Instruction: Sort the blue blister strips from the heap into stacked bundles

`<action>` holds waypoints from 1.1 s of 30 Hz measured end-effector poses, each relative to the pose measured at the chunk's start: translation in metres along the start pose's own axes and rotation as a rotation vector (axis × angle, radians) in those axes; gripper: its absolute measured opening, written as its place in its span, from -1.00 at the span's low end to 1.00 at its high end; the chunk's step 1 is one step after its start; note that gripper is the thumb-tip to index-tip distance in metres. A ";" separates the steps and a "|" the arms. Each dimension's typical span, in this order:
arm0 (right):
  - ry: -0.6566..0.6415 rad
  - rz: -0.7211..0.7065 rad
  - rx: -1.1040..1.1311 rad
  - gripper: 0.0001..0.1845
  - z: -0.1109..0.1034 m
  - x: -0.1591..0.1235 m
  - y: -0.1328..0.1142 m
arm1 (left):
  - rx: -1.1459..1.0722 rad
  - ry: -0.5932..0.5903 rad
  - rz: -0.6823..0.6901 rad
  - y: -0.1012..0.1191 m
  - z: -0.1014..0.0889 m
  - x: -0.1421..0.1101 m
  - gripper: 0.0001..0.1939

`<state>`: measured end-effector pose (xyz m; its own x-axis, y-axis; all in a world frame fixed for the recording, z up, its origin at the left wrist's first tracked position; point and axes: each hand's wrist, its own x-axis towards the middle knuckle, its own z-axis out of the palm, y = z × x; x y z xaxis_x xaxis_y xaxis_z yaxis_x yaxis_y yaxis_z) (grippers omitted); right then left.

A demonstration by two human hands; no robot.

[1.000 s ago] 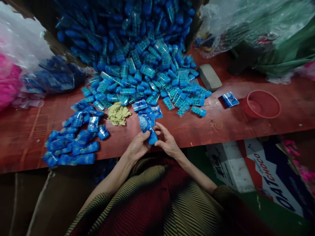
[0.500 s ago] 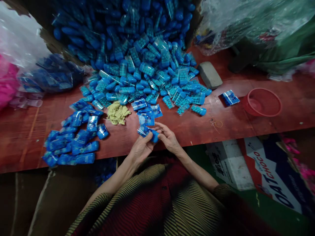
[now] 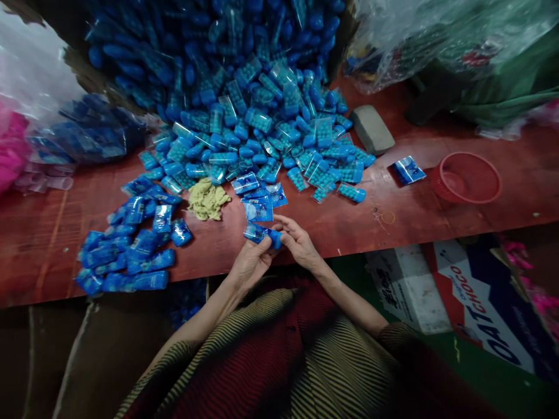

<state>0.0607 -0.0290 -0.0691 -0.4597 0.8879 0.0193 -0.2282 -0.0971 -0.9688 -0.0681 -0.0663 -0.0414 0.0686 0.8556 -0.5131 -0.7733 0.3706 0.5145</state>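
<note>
A small blue container with a printed blue wrapper point(image 3: 255, 233) is held between both hands near the table's front edge. My left hand point(image 3: 251, 262) is closed around its lower side, thumb on top. At the right end, my right hand point(image 3: 301, 244) pinches it with thumb and fingers; part of the grip is hidden. Just beyond lie several flat printed blue wrappers point(image 3: 258, 208). Behind them spreads a big heap of clear containers with blue caps and blue beads point(image 3: 257, 122). To the left is a pile of wrapped blue containers point(image 3: 140, 250).
A crumpled yellow-green lump point(image 3: 207, 199) sits left of the wrappers. At right are a grey block point(image 3: 373, 129), a blue packet stack point(image 3: 408, 170) and a red plastic basket point(image 3: 469, 177). Plastic bags point(image 3: 82, 131) stand at the back left. Cartons point(image 3: 476, 302) lie below the table edge.
Both hands keep their hold on the container with barely any movement. The whole view has shifted very slightly.
</note>
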 end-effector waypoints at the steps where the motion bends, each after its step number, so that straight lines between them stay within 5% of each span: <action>1: -0.003 -0.004 -0.013 -0.51 0.000 -0.001 -0.001 | 0.002 0.017 -0.001 -0.001 0.001 -0.001 -0.80; 7: -0.038 0.038 0.040 -0.44 0.000 -0.002 0.002 | 0.034 0.096 0.003 -0.002 0.009 -0.006 -0.83; 15: -0.114 0.109 0.151 -0.25 -0.006 0.002 0.004 | -0.006 0.035 -0.056 0.005 0.013 -0.009 -0.70; 28: -0.086 0.107 0.125 -0.25 -0.002 -0.004 0.006 | 0.053 0.123 -0.041 -0.003 0.018 -0.009 -0.82; 33: 0.005 0.108 0.068 -0.40 0.000 0.000 0.008 | 0.027 0.096 -0.070 0.000 0.018 -0.007 -0.81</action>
<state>0.0592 -0.0297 -0.0773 -0.4808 0.8726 -0.0859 -0.2354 -0.2228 -0.9460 -0.0575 -0.0660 -0.0254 0.0604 0.7893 -0.6111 -0.7510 0.4391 0.4930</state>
